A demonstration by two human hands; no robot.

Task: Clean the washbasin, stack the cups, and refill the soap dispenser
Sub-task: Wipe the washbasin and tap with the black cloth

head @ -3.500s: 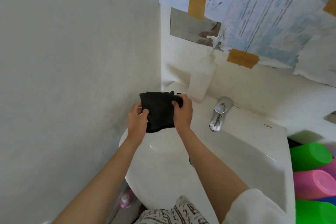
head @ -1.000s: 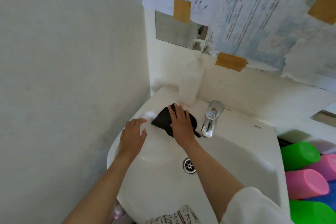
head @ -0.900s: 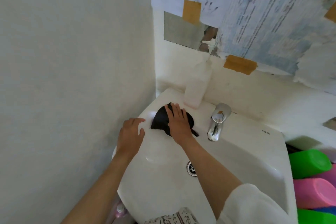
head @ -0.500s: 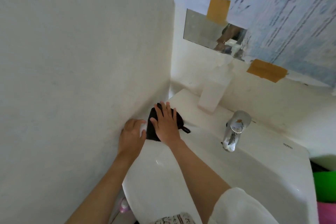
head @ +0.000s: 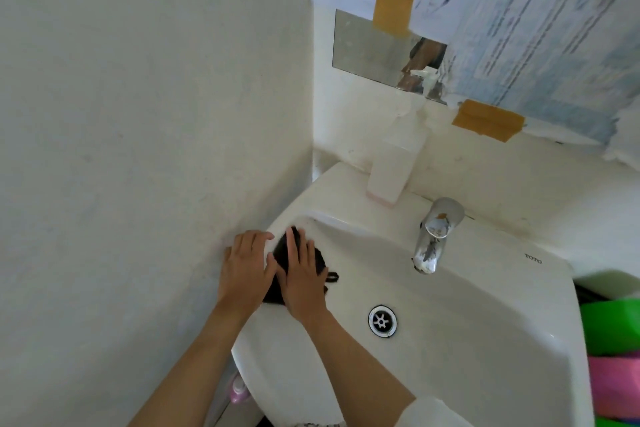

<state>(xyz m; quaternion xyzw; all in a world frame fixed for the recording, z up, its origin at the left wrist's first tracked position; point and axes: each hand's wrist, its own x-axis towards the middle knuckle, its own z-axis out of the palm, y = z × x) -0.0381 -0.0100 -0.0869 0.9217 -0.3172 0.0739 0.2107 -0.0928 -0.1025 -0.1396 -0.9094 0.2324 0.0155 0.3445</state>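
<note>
A white washbasin (head: 485,305) is fixed in the corner, with a chrome drain (head: 382,321) at its middle. A black cloth (head: 281,255) lies on the basin's left inner slope. My right hand (head: 304,276) presses flat on the cloth with straight fingers. My left hand (head: 246,270) rests flat on the basin's left rim beside the wall, touching the cloth's edge. A white soap dispenser (head: 394,163) stands on the back ledge. Green cups (head: 613,326) and a pink cup (head: 616,388) lie at the far right edge.
A chrome tap (head: 433,236) rises from the back ledge right of the dispenser. The white wall (head: 138,149) runs close along the basin's left side. A small mirror (head: 374,45) and taped papers hang above. A pink-capped bottle (head: 239,390) shows below the basin.
My right hand slid the cloth from the back ledge near the dispenser leftward and then down the basin's left slope. My left hand stayed on the left rim. Earlier, both hands held the cloth up.
</note>
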